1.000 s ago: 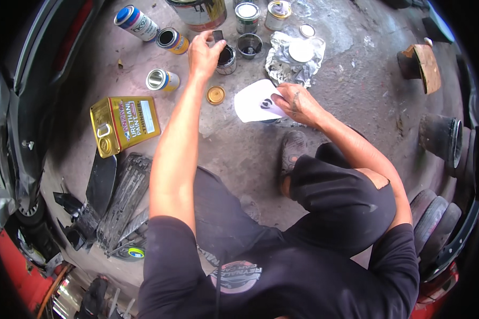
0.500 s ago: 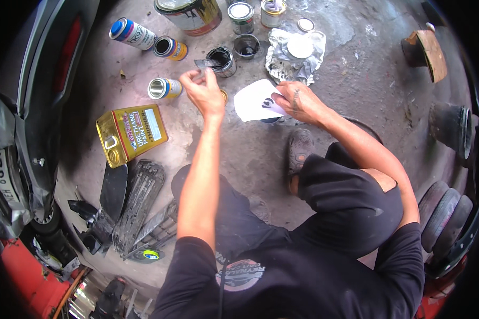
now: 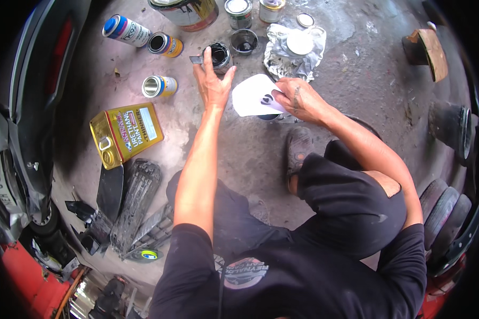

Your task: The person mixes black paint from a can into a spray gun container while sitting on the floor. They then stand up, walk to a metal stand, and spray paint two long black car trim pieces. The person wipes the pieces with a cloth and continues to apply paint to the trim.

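My left hand (image 3: 214, 87) spans the near side of an open metal can of black paint (image 3: 222, 68), index finger along its left rim and thumb at its right side. A flat grey blade (image 3: 197, 60) sticks out to the left of that can's rim, by my fingers. My right hand (image 3: 300, 101) pinches the edge of a white paper cone (image 3: 254, 95), which looks like a paint strainer and bears dark marks. Below the cone, part of a dark round container (image 3: 269, 116) shows; the rest is hidden. Right behind the paint can stands a clear cup (image 3: 244, 42) with black liquid inside.
A gold thinner tin (image 3: 126, 133), an open silver-mouthed can (image 3: 159, 86), an orange-banded can (image 3: 165, 44) and a blue-capped can (image 3: 126, 31) stand left. A crumpled cloth (image 3: 285, 56) carries a white lid (image 3: 300, 41). Black plastic parts (image 3: 137, 204) lie by my left arm; a bumper (image 3: 40, 106) rises beyond.
My left hand has moved forward from near the grey blade, and its fingers now lie around the paint can. My right hand stays with the paper cone, which has tilted slightly.
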{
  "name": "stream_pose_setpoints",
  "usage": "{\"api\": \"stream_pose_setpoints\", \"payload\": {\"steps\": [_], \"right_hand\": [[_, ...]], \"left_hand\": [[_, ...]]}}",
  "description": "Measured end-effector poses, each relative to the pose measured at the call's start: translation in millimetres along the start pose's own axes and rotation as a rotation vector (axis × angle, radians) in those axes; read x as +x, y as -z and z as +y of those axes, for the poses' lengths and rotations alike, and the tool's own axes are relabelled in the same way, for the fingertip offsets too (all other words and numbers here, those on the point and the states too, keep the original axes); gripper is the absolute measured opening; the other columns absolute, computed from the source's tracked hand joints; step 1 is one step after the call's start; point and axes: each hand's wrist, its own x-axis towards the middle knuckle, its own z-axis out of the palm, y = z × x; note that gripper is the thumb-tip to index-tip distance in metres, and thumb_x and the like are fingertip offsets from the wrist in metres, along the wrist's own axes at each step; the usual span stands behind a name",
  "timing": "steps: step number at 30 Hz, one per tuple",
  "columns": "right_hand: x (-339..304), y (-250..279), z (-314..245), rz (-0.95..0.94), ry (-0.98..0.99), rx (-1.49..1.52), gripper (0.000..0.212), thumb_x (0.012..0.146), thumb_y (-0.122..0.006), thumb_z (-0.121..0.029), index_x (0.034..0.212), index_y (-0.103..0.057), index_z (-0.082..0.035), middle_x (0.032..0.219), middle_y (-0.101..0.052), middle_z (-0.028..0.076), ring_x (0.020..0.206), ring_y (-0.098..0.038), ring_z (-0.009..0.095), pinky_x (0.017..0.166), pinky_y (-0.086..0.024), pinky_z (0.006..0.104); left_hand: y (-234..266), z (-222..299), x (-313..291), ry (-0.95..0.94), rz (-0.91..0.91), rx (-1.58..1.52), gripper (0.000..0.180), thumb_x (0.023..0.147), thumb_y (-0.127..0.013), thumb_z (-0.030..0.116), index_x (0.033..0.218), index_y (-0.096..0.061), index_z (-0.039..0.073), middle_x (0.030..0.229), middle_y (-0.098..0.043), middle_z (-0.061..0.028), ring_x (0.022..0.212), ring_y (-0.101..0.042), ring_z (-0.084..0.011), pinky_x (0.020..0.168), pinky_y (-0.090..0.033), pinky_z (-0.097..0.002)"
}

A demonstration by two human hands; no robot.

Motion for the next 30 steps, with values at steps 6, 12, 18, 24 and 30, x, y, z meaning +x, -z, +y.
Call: {"api": "stream_pose_setpoints", "payload": {"steps": [6, 12, 18, 24, 30], "right_hand": [[4, -10, 10, 0.020, 0.119, -0.067, 0.024, 0.099, -0.059, -0.021, 0.097, -0.071, -0.001, 0.096, -0.069, 0.021, 0.095, -0.068, 0.041, 0.084, -0.056, 0.0506], [1, -13, 7, 0.053, 0.104, -0.037, 0.025, 0.103, -0.057, -0.023, 0.098, -0.068, -0.002, 0.097, -0.069, 0.021, 0.095, -0.068, 0.040, 0.084, -0.055, 0.0506], [-3, -21, 14, 0.074, 0.085, -0.044, 0.026, 0.103, -0.057, -0.024, 0.102, -0.069, -0.002, 0.098, -0.069, 0.021, 0.096, -0.069, 0.042, 0.085, -0.055, 0.0521], [2, -18, 9, 0.060, 0.080, -0.017, 0.024, 0.108, -0.053, -0.021, 0.112, -0.062, 0.001, 0.104, -0.067, 0.025, 0.099, -0.067, 0.045, 0.085, -0.051, 0.0545], [0, -16, 3, 0.067, -0.001, -0.010, 0.023, 0.109, -0.053, -0.024, 0.115, -0.050, -0.003, 0.101, -0.066, 0.024, 0.098, -0.066, 0.047, 0.082, -0.050, 0.0558]], "left_hand": [[-21, -19, 9, 0.090, 0.019, -0.073, 0.093, 0.080, -0.091, 0.019, 0.157, -0.039, 0.011, 0.141, -0.054, -0.0223, 0.135, -0.052, -0.0401, 0.114, -0.041, -0.0477], [6, -17, 7, 0.053, -0.020, -0.105, 0.084, 0.082, -0.090, 0.019, 0.153, -0.045, 0.011, 0.139, -0.057, -0.0165, 0.132, -0.055, -0.0335, 0.114, -0.042, -0.0430], [92, 21, 18, -0.207, -0.086, -0.157, 0.080, 0.080, -0.091, 0.016, 0.148, -0.050, 0.006, 0.136, -0.061, -0.0168, 0.121, -0.063, -0.0337, 0.105, -0.049, -0.0425], [155, 68, 1, -0.371, -0.300, -0.034, 0.077, 0.077, -0.091, 0.010, 0.145, -0.054, 0.009, 0.135, -0.062, -0.0177, 0.119, -0.064, -0.0340, 0.100, -0.052, -0.0426], [157, 80, -20, -0.356, -0.505, 0.065, 0.078, 0.074, -0.089, 0.013, 0.145, -0.055, 0.016, 0.135, -0.060, -0.0174, 0.118, -0.060, -0.0396, 0.099, -0.048, -0.0489]]}}
